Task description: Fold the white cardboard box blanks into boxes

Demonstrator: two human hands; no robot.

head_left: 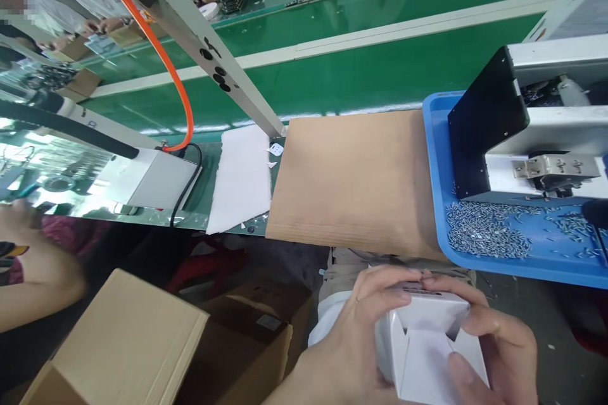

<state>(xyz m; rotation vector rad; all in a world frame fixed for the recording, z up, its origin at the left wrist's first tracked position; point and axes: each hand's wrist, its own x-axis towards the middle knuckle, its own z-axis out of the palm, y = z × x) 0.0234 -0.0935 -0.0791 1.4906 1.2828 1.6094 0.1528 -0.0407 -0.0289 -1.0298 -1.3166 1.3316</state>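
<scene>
1. The left hand (354, 335) is curled around the left side of a small white box (427, 348), fingers wrapped over its top edge.
2. The right hand (494, 342) grasps the box's right side, thumb pressed on the front flap.
3. The box sits low in view, at about 5 o'clock, held over the lap.
4. At 12 o'clock from the box lies a brown cardboard sheet (356, 177).
5. At 2 o'clock, a blue tray (522, 266) holds many small screws (484, 231).
6. At 9 o'clock stands a cardboard carton (123, 342).

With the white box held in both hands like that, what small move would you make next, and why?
Probably press the open flap shut with the right thumb: the white box sits between the left hand and right hand, its end flaps still untucked.
</scene>
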